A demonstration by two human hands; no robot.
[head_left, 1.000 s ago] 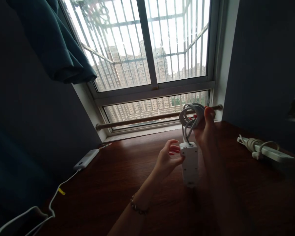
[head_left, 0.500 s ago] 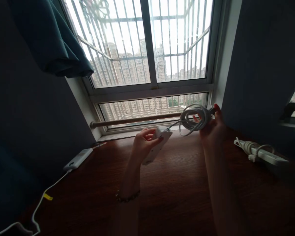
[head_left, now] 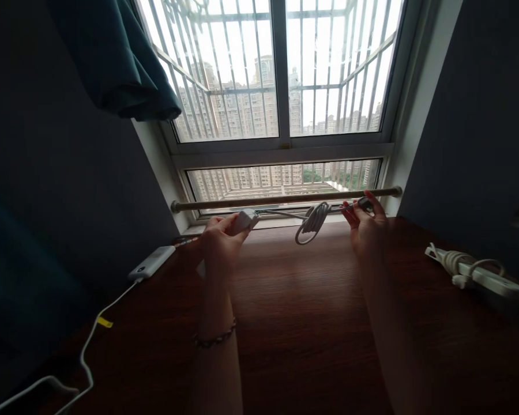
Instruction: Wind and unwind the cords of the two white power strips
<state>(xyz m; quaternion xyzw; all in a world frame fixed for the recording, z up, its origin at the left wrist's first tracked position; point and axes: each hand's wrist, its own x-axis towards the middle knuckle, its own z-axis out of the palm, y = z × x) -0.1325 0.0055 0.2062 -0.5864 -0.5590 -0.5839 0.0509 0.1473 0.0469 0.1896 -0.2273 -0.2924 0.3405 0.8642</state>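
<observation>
My left hand (head_left: 219,239) is closed around one end of a white power strip (head_left: 246,221); much of the strip is hidden behind that hand and wrist. From the strip's end a white cord (head_left: 315,221) runs to the right, gathered midway into a coiled bundle that hangs in the air. At the cord's other end, my right hand (head_left: 367,226) pinches a dark-looking plug (head_left: 364,203) between thumb and fingers. Both hands are raised above the brown wooden surface (head_left: 294,305), in front of the window.
Left on the surface lies a white power bank (head_left: 152,263) with a white cable (head_left: 85,351) bearing a yellow tag (head_left: 105,322). A second white power strip (head_left: 488,278), wrapped in its cord, lies right. A horizontal rod (head_left: 263,200) crosses the window; a teal curtain (head_left: 121,69) hangs upper left.
My hands have moved apart, the left going left with the power strip. The coil has left my right hand and now hangs between them, while that hand holds the plug. The view has shifted slightly.
</observation>
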